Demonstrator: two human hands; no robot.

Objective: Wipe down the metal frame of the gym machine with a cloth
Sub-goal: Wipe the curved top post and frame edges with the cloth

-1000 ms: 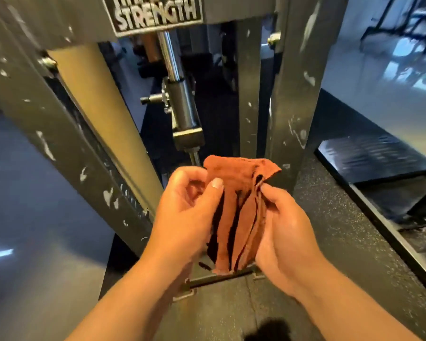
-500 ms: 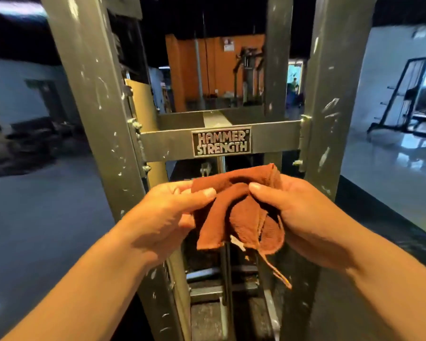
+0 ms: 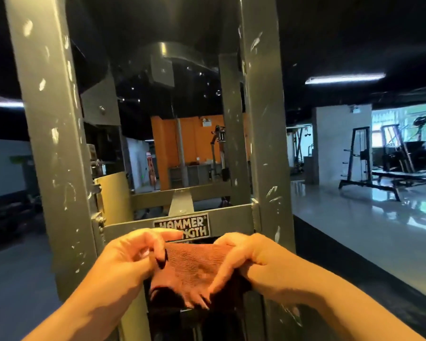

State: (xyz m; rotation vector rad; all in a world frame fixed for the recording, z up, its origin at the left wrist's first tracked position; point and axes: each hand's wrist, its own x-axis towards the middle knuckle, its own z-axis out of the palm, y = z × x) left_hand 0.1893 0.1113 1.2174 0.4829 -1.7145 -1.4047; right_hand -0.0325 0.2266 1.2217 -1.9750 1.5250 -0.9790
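Metal frame [image 3: 47,143] stands paint-chipped in a dim gym [image 3: 354,217]; left hand [image 3: 123,262] and right hand [image 3: 253,262] pinch the cloth [image 3: 194,264].

An orange painted wall panel [image 3: 199,143] stands at the far end of the room under a black ceiling [image 3: 330,33]. Right of the panel is a white square pillar [image 3: 340,134]. Further right, a black A-frame metal rack [image 3: 359,158] stands on a glossy pale floor [image 3: 354,217] that mirrors daylight from bright windows [image 3: 403,124]. Above and right of the panel glows a long white ceiling strip light [image 3: 344,78]. Far to the panel's left, a second blurred strip light [image 3: 6,103] hangs above a pale grey wall [image 3: 3,163].
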